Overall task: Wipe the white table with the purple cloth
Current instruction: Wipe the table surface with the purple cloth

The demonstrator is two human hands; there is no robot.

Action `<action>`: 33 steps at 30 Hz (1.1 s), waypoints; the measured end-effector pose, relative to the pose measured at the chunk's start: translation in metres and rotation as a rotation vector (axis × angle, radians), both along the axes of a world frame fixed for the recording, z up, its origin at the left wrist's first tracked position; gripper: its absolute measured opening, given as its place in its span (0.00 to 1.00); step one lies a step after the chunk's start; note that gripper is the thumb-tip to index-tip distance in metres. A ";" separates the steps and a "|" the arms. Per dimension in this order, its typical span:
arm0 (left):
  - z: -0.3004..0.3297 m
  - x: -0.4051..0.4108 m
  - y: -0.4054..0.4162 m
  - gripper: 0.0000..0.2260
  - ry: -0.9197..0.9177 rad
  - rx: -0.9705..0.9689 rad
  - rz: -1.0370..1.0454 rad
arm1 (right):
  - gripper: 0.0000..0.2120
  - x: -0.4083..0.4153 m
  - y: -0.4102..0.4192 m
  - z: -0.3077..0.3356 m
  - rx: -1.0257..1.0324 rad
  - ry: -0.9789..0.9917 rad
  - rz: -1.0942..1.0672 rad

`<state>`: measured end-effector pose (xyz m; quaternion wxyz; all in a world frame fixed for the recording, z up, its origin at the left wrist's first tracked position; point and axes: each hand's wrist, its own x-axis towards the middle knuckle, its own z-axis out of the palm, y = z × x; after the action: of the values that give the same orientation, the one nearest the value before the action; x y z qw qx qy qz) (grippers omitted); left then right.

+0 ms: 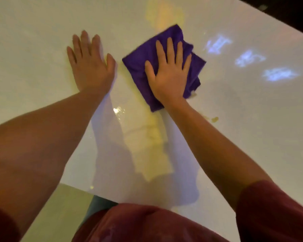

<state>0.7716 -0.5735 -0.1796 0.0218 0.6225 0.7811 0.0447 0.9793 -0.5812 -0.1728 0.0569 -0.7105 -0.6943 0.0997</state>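
The purple cloth (138,67) lies folded on the glossy white table (243,128), a little past the middle. My right hand (168,74) rests flat on top of the cloth, fingers spread, palm pressing it down. My left hand (91,65) lies flat on the bare table just to the left of the cloth, fingers apart, holding nothing. A yellowish smear (147,133) runs on the table between my two forearms, and a small yellow blob (214,119) sits to the right of my right forearm.
The table's near edge (80,189) runs diagonally at the bottom left, with pale floor below it. The far right corner borders a dark area (287,14). Bluish light reflections (248,58) show on the table's right part.
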 end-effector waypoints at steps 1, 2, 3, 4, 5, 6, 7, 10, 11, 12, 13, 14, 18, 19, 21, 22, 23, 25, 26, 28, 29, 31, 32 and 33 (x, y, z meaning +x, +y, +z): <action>0.001 0.001 -0.001 0.29 -0.003 -0.005 0.001 | 0.32 0.014 -0.029 -0.001 0.013 0.011 0.014; 0.002 0.002 -0.002 0.29 -0.004 -0.015 0.003 | 0.32 0.031 -0.057 -0.002 0.022 0.022 0.020; 0.003 0.003 -0.003 0.29 -0.003 -0.026 0.007 | 0.32 0.050 -0.081 -0.002 0.024 0.025 0.025; 0.004 0.004 -0.005 0.29 -0.001 -0.035 0.014 | 0.32 0.068 -0.100 -0.003 0.020 0.016 0.030; 0.006 0.006 -0.006 0.28 0.000 -0.046 0.026 | 0.31 0.085 -0.113 -0.003 0.016 0.001 0.027; 0.009 0.011 -0.009 0.28 -0.008 -0.054 0.047 | 0.31 0.097 -0.120 -0.002 0.014 -0.011 0.017; 0.012 0.020 -0.012 0.27 -0.022 -0.058 0.070 | 0.32 0.105 -0.119 -0.002 0.009 -0.017 0.005; 0.021 0.073 -0.029 0.28 -0.076 -0.084 0.004 | 0.33 0.111 -0.087 0.000 -0.007 -0.002 -0.039; 0.021 0.096 -0.037 0.28 -0.088 -0.096 -0.033 | 0.33 0.113 -0.069 0.002 -0.007 0.006 -0.055; 0.020 0.119 -0.046 0.28 -0.091 -0.105 -0.054 | 0.33 0.117 -0.049 0.003 -0.012 0.024 -0.073; 0.017 0.136 -0.053 0.28 -0.080 -0.106 -0.058 | 0.33 0.123 -0.030 0.004 -0.017 0.044 -0.090; 0.012 0.146 -0.057 0.29 -0.058 -0.099 -0.048 | 0.34 0.131 -0.012 0.004 -0.016 0.055 -0.107; 0.000 0.146 -0.055 0.30 0.001 -0.062 0.010 | 0.35 0.157 0.024 0.002 -0.021 0.057 -0.105; -0.002 0.146 -0.054 0.30 0.000 -0.051 0.010 | 0.35 0.162 0.022 0.001 -0.018 0.054 -0.100; -0.001 0.150 -0.054 0.30 -0.006 -0.051 0.009 | 0.34 0.172 0.007 0.002 -0.014 0.061 -0.120; 0.001 0.151 -0.054 0.31 -0.018 -0.061 0.007 | 0.33 0.180 -0.007 0.002 -0.007 0.054 -0.151; 0.002 0.151 -0.053 0.31 -0.031 -0.066 0.004 | 0.33 0.187 -0.025 0.002 0.003 0.037 -0.189; 0.003 0.151 -0.052 0.31 -0.042 -0.067 0.012 | 0.33 0.195 -0.068 0.002 0.024 0.002 -0.263; 0.004 0.151 -0.051 0.31 -0.041 -0.067 0.016 | 0.32 0.196 -0.092 0.001 0.037 -0.006 -0.292; 0.004 0.152 -0.051 0.30 -0.042 -0.061 0.020 | 0.32 0.190 -0.141 0.000 0.056 -0.007 -0.322; 0.004 0.152 -0.051 0.30 -0.038 -0.060 0.020 | 0.32 0.183 -0.166 0.000 0.056 -0.005 -0.321; 0.004 0.152 -0.050 0.30 -0.032 -0.073 0.017 | 0.32 0.166 -0.210 -0.003 0.050 -0.002 -0.287; 0.004 0.152 -0.050 0.30 -0.034 -0.081 0.017 | 0.32 0.156 -0.225 -0.003 0.053 -0.007 -0.255; 0.004 0.152 -0.050 0.30 -0.034 -0.082 0.020 | 0.32 0.146 -0.235 -0.004 0.067 -0.014 -0.215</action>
<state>0.9235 -0.6239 -0.1753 0.0601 0.6122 0.7881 0.0232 1.1250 -0.8159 -0.1770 0.0861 -0.7793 -0.6173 0.0650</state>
